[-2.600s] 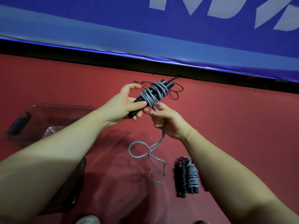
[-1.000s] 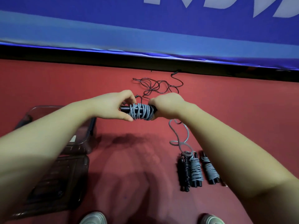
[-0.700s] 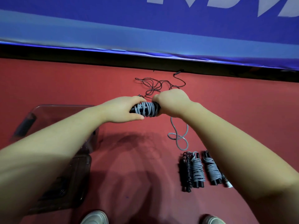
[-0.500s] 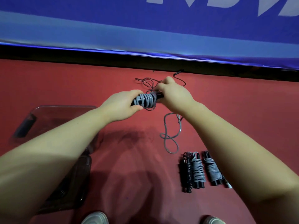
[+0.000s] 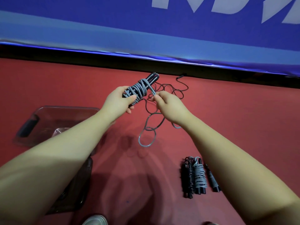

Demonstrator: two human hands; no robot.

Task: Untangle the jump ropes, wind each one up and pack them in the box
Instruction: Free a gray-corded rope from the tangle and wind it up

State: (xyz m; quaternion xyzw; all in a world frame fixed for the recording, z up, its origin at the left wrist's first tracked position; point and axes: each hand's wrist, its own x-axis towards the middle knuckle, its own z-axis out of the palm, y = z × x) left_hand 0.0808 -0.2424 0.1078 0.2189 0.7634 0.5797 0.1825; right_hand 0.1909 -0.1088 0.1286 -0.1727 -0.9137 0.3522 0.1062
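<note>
My left hand [image 5: 117,103] grips the black handles of a grey jump rope [image 5: 139,90], with many turns of cord wound round them. My right hand [image 5: 168,104] pinches the free grey cord just right of the bundle. The rest of that cord hangs down in loose loops [image 5: 146,135] to the red floor. A thin black rope [image 5: 176,89] lies tangled on the floor behind my hands. Wound rope bundles [image 5: 196,176] lie side by side at the lower right. The clear plastic box [image 5: 53,117] stands at the left, partly hidden by my left forearm.
A dark lid or tray [image 5: 76,189] lies below the box under my left arm. A blue banner wall [image 5: 146,38] with a black base strip closes off the far side. The toe of a shoe [image 5: 95,220] shows at the bottom edge.
The bundle has tilted from level to pointing up and right. My right hand has come off the handle end and now pinches the free cord; the hanging loops have shifted left.
</note>
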